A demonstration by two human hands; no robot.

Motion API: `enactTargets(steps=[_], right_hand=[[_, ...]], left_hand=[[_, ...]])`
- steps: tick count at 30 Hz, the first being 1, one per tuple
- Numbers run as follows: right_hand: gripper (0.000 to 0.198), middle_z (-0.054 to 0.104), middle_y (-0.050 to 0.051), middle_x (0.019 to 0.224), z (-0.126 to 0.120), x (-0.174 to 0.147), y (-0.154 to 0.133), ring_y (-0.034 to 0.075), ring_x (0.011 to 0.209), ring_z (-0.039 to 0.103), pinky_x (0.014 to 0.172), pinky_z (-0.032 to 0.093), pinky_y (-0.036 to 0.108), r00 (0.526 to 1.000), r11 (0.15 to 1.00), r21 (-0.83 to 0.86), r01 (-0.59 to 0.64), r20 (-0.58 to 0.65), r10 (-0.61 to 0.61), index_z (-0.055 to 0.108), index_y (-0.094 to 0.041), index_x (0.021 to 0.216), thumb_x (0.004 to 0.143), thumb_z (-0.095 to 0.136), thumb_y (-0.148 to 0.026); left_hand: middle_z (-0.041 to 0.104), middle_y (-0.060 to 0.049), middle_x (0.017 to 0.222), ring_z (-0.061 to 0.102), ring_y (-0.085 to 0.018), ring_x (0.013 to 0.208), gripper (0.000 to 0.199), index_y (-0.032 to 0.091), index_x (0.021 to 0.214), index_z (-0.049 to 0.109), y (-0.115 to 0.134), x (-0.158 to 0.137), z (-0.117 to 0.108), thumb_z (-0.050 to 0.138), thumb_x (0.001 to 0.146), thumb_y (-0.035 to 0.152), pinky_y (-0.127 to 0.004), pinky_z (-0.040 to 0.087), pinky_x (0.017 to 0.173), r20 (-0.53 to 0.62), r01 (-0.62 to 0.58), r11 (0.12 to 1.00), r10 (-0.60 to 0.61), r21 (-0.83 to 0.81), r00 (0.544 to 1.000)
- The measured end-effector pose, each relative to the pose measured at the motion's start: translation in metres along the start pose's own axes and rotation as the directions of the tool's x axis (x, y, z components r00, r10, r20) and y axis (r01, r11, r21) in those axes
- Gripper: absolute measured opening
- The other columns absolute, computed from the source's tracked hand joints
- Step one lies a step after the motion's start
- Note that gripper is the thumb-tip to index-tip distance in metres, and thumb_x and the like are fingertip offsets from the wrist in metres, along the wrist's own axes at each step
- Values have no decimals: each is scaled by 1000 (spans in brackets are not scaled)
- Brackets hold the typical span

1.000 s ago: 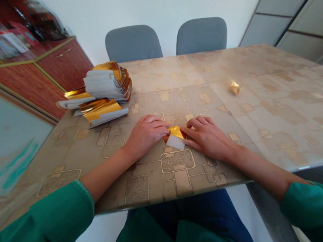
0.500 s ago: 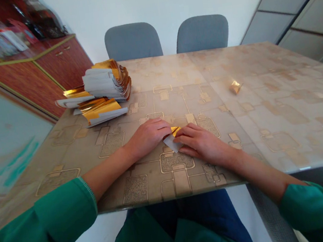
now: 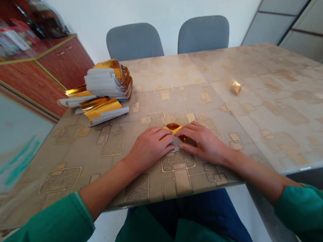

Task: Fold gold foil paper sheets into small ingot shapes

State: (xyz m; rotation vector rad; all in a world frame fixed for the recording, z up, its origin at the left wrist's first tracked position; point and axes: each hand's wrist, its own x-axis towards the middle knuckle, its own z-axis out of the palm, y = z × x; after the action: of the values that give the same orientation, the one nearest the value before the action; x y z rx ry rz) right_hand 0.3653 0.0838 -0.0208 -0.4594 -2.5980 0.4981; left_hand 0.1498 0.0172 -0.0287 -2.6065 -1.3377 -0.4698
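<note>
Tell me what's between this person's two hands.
In the head view, a small piece of gold and white paper lies between the left hand and the right hand, partly hidden by them.

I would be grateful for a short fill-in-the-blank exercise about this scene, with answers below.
The small paper touched by the left hand and the right hand has a shiny ____ side.
The large paper stack lies on the person's ____ side.
Beyond the table stand ____ grey chairs.
The person's sleeves are ____.
Missing words: gold; left; two; green.
</note>
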Motion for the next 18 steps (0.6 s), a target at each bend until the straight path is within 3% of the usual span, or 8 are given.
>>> enactTargets(steps=[4,9,13,18], right_hand=[[18,66,8,103,1,-1,4,23,95,55,86,46,37,999,999,-50,20,28,-19,62,-18,103,89,67,-28],[15,68,8,97,5,3,5,21,89,55,84,46,35,1000,991,-129,21,10,-19,64,-17,97,98,55,-29],[16,67,7,92,3,3,5,20,84,55,80,45,34,1000,992,-128,-23,-15,21,63,-17,97,98,54,-30],[17,66,9,101,-1,-4,5,23,93,55,86,46,36,998,992,-116,39,59,-33,61,-16,105,93,61,-28]], left_hand=[[70,-7,105,64,-22,99,21,16,96,65,0,0,1,48,100,28,-37,51,89,-24,22,1000,-23,-19,999],[68,-9,112,62,-27,104,36,17,106,64,3,2,-6,60,91,49,-41,50,90,12,71,993,-70,-97,997],[69,-7,107,62,-24,100,22,16,105,64,6,2,-3,57,95,35,-38,51,88,-6,114,991,-115,-71,993],[70,-5,108,63,-22,100,17,18,96,66,8,-1,1,50,98,23,-36,51,88,-23,99,995,-100,-25,995]])
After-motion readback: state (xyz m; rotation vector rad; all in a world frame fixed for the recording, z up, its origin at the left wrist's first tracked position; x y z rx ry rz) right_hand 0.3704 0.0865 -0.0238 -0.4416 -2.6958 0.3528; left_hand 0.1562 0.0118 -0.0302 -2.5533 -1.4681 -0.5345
